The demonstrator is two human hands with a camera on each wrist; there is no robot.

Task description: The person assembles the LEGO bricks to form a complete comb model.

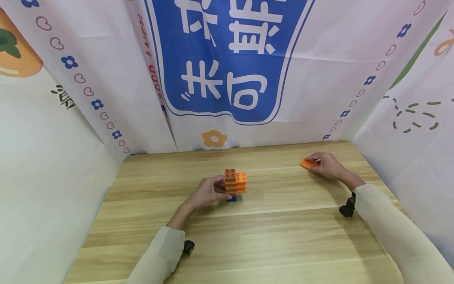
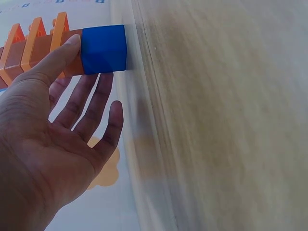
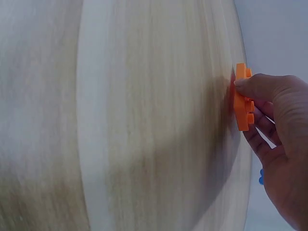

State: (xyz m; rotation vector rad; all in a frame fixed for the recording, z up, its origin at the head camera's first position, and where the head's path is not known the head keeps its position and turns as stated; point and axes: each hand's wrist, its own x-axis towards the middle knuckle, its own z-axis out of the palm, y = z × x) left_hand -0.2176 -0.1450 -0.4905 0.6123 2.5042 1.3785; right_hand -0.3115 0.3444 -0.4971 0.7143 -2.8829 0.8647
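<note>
A tower of toy building bricks stands upright on the table, with a blue brick at its foot. Above the blue, brown bricks alternate with thin orange plates that jut out to the right. My left hand grips the tower from its left side, low down. In the left wrist view its thumb lies along the brown brick at the blue one's edge, fingers behind. Far to the right, my right hand pinches a flat orange studded plate between thumb and fingers, close over the table.
The wood-grain table is bounded at the back by a printed cloth and by white cloth walls at both sides. Black wrist-worn devices sit at the sleeve cuffs.
</note>
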